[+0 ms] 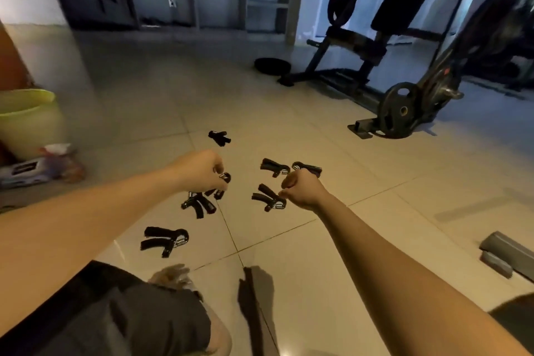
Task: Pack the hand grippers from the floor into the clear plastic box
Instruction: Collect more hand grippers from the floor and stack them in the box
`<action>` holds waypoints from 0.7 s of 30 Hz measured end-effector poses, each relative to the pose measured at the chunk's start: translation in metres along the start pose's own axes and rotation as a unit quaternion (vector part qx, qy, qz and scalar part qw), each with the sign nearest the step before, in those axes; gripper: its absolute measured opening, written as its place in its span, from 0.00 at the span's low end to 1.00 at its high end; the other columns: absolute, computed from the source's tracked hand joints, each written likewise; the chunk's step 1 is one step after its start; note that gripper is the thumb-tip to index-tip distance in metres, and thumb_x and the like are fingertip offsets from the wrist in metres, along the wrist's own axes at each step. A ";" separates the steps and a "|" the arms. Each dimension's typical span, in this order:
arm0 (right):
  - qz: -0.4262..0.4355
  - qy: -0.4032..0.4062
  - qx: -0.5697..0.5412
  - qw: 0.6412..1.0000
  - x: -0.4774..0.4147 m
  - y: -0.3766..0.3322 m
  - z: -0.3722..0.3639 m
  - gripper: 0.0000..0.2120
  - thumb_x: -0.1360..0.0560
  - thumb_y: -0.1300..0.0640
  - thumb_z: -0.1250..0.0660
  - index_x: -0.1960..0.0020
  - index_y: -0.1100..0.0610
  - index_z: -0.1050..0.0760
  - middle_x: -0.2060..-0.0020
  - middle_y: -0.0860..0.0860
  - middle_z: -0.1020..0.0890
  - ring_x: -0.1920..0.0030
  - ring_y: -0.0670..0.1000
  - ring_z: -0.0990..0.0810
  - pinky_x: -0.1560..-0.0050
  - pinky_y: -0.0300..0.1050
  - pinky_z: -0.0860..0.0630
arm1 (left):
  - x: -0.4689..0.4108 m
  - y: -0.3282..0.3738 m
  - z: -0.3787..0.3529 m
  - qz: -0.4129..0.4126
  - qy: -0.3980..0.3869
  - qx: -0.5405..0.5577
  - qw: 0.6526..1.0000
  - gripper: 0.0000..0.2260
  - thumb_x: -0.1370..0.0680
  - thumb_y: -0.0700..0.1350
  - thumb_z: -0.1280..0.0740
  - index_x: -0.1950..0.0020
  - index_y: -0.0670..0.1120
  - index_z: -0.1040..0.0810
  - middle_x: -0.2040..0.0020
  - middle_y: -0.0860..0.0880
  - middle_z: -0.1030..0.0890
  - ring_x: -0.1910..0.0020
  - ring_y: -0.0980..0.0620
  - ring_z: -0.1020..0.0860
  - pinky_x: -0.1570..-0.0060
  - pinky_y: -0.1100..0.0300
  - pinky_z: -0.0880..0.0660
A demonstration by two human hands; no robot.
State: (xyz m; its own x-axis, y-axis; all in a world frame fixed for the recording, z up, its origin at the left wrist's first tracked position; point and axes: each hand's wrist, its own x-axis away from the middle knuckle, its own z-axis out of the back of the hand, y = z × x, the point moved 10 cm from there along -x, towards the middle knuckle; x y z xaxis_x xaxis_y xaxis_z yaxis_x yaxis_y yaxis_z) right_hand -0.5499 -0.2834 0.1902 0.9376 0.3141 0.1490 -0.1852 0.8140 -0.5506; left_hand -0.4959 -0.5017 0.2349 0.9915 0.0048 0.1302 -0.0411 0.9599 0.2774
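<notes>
Several black hand grippers with silver springs lie scattered on the tiled floor, among them a far one [219, 137], a middle one [268, 198] and a near one [164, 240]. My left hand [202, 170] reaches out with its fingers curled round a hand gripper [224, 179]. My right hand [303, 189] is stretched out with curled fingers, its knuckles over the near end of another hand gripper [309, 168]. Whether it holds that one is hidden. A translucent object [170, 274] sits by my knee, too blurred to identify.
A weight bench frame [341, 66] and a weight plate [400, 110] stand at the right back. A green bucket [26, 118] and a flat packet [34, 167] are at the left. Grey blocks [505, 254] lie at the right edge.
</notes>
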 end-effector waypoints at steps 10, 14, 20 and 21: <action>0.057 -0.090 -0.003 0.994 -0.144 -0.053 -0.147 0.18 0.24 0.49 0.28 0.39 0.58 0.21 0.46 0.54 0.17 0.47 0.55 0.19 0.45 0.53 0.20 | -0.062 -0.163 -0.065 0.151 -0.064 -0.011 0.986 0.25 0.26 0.54 0.24 0.33 0.49 0.24 0.38 0.49 0.21 0.41 0.48 0.22 0.41 0.52 0.23; 0.060 -0.122 0.008 0.991 -0.191 -0.062 -0.210 0.21 0.24 0.47 0.28 0.37 0.58 0.23 0.45 0.55 0.17 0.47 0.56 0.18 0.47 0.53 0.19 | -0.066 -0.231 -0.109 0.200 -0.091 -0.023 0.975 0.28 0.28 0.55 0.25 0.30 0.50 0.26 0.35 0.49 0.21 0.40 0.47 0.22 0.42 0.53 0.24; 0.074 -0.174 0.040 0.981 -0.246 -0.064 -0.293 0.17 0.25 0.47 0.28 0.41 0.56 0.23 0.47 0.55 0.18 0.48 0.58 0.18 0.52 0.50 0.22 | -0.071 -0.303 -0.191 0.234 -0.142 0.017 0.962 0.37 0.31 0.56 0.23 0.25 0.51 0.31 0.36 0.51 0.24 0.39 0.49 0.25 0.43 0.56 0.26; 0.077 -0.180 0.045 0.980 -0.253 -0.063 -0.306 0.18 0.25 0.47 0.28 0.41 0.56 0.23 0.47 0.55 0.19 0.47 0.58 0.19 0.50 0.51 0.21 | -0.074 -0.310 -0.205 0.228 -0.148 0.017 0.962 0.38 0.32 0.57 0.23 0.25 0.51 0.31 0.36 0.52 0.24 0.39 0.49 0.25 0.42 0.56 0.26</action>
State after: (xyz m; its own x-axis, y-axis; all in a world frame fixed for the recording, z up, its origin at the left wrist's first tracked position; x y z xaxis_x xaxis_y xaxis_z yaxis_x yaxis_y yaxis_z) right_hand -0.6858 -0.5639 -0.0639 0.7343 0.5763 0.3589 -0.3577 0.7777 -0.5170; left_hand -0.5308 -0.7418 -0.0555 0.7913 0.3377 0.5097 -0.4714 0.8678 0.1570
